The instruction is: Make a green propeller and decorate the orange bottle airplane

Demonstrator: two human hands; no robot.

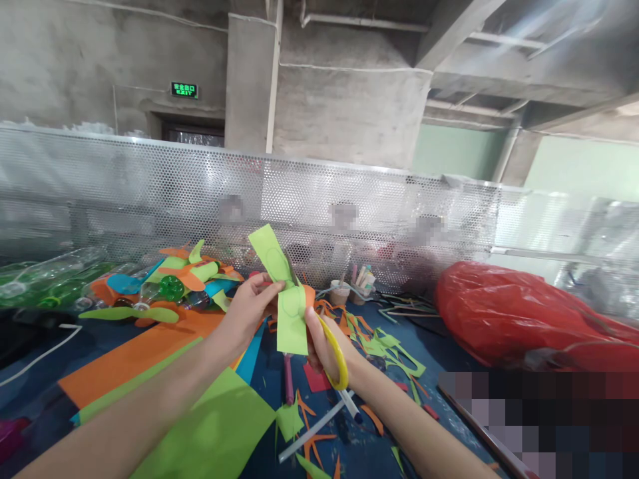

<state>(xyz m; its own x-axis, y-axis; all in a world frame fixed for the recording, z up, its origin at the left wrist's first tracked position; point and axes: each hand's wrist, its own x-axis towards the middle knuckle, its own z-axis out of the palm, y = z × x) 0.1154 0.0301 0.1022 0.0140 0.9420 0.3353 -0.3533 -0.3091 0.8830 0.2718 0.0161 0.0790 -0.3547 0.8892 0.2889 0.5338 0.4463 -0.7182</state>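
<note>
A strip of light green craft sheet [292, 326] with a curved outline drawn on it is pinched in my left hand [253, 303]. My right hand [322, 339] grips a pair of scissors [339, 362] by its yellow handles. The dark blades lie against the strip near its right edge, partly hidden behind it. A bit of orange shows beside the strip at my right fingers. Below my hands are a purple marker [288, 379], a white marker [351, 406] and cut scraps [314, 446] in green and orange.
Large green sheets [214, 426] and an orange sheet [134, 352] lie at left. Behind them are bottles with propeller-like cutouts [184, 276]. Cups of pens [363, 286] stand by the perforated metal screen [200, 179]. A red plastic bag [519, 309] sits at right.
</note>
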